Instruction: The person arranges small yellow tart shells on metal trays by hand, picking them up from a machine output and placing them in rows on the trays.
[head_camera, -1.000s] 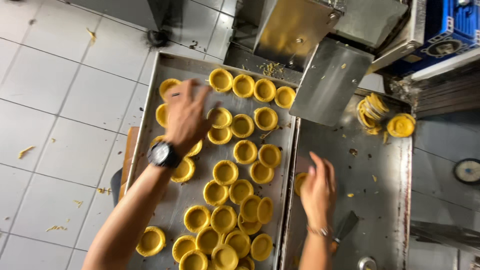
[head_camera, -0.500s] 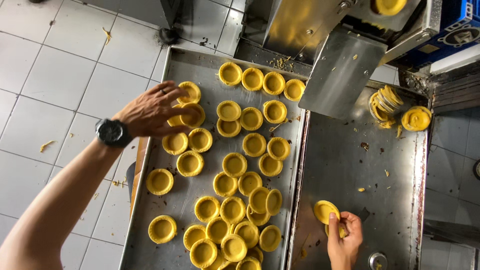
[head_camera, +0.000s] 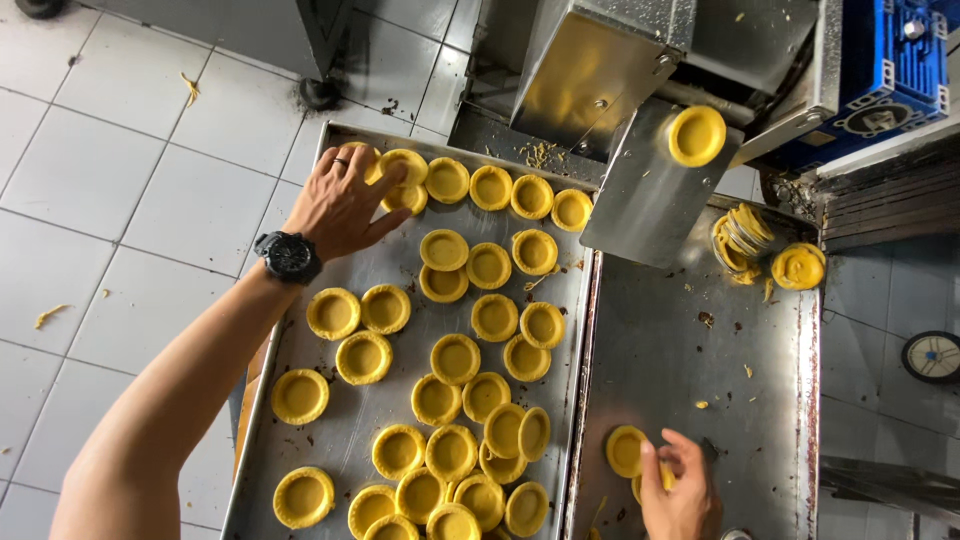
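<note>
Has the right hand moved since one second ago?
Yes. The right hand has drawn back from the tray's edge toward the table's near edge.

Your left arm reaches long and nearly straight from the lower left corner up toward the middle of the view, forearm bare, a black round wristwatch (head_camera: 289, 256) strapped at the wrist. Your left hand (head_camera: 342, 203) lies palm down, fingers spread and lightly curled, a dark ring on one finger, thumb angled out to the right. Your right hand (head_camera: 680, 488) shows only at the bottom edge, back up, fingers bent inward in a loose pinch, thumb raised at its left.
</note>
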